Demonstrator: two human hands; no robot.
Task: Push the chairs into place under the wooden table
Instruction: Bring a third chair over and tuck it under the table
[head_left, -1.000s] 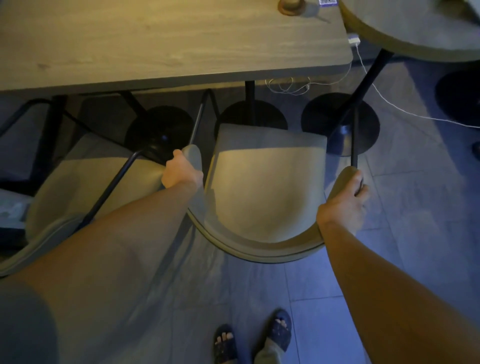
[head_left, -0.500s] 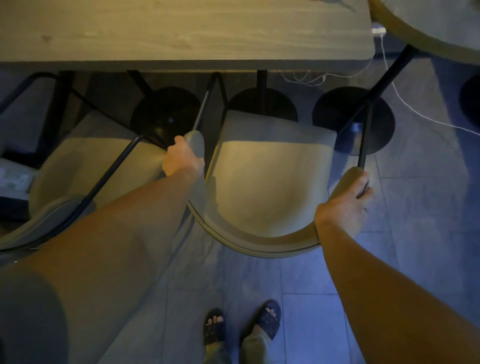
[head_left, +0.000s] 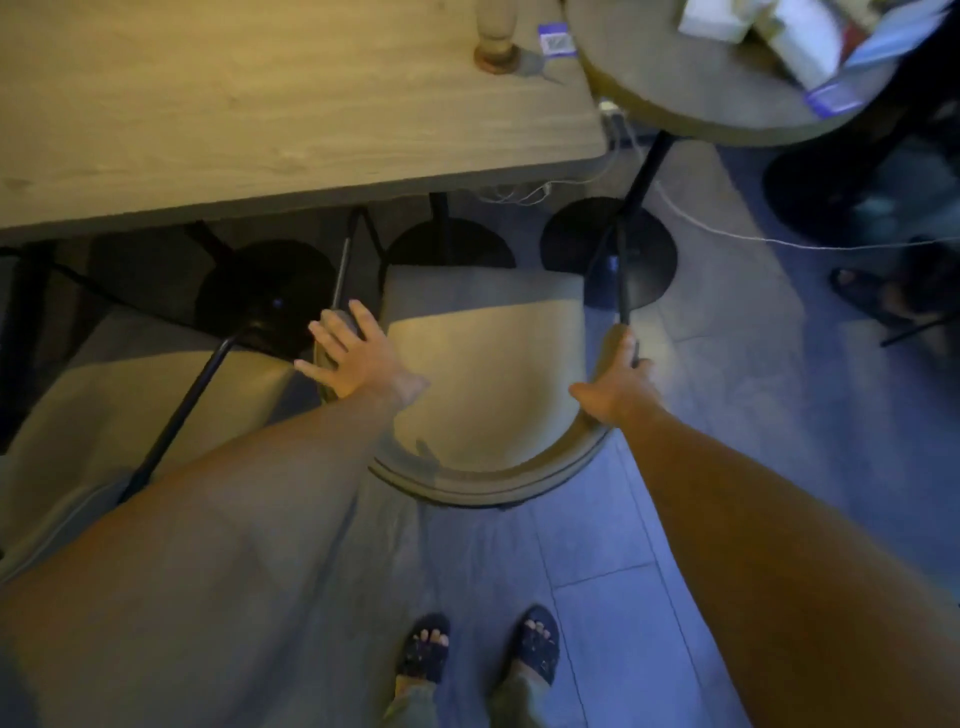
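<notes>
Left hand (head_left: 353, 353) flat, fingers spread, on the chair (head_left: 483, 384) arm. Right hand (head_left: 621, 384) rests on the opposite arm, fingers extended. Chair seat between hands, front edge just under wooden table (head_left: 260, 119) beyond.

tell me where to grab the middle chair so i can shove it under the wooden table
Grip the chair at the two front ends of its curved backrest, from behind, where you stand. The shell wraps round the seat and opens toward the wooden table, so a push there runs straight in. The left hand and right hand already sit at those ends.
</notes>
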